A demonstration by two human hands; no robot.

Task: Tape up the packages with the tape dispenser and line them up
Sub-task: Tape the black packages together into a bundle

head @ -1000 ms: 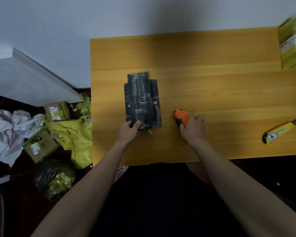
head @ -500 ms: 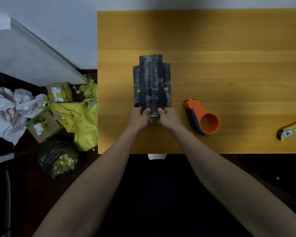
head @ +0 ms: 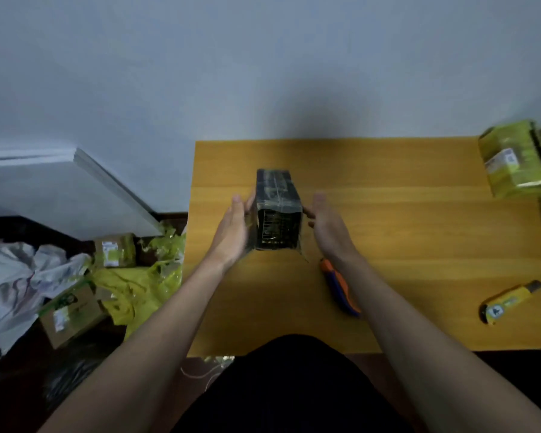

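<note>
Both hands, left hand [head: 235,228] and right hand [head: 327,228], press flat-fingered against the black tape-wrapped rectangular package [head: 277,214] between them. It looks taped; next, lining it up needs a steady carry.

A single wide-angle camera sat on the person's head, looking forward and down from close above the yellow-orange wooden surface [head: 388,220]. It faced the pale grey wall [head: 263,57] behind that surface, which filled the upper part of the view. Left of the surface, the dark floor [head: 10,385] showed. No second view existed to share anything.
</note>
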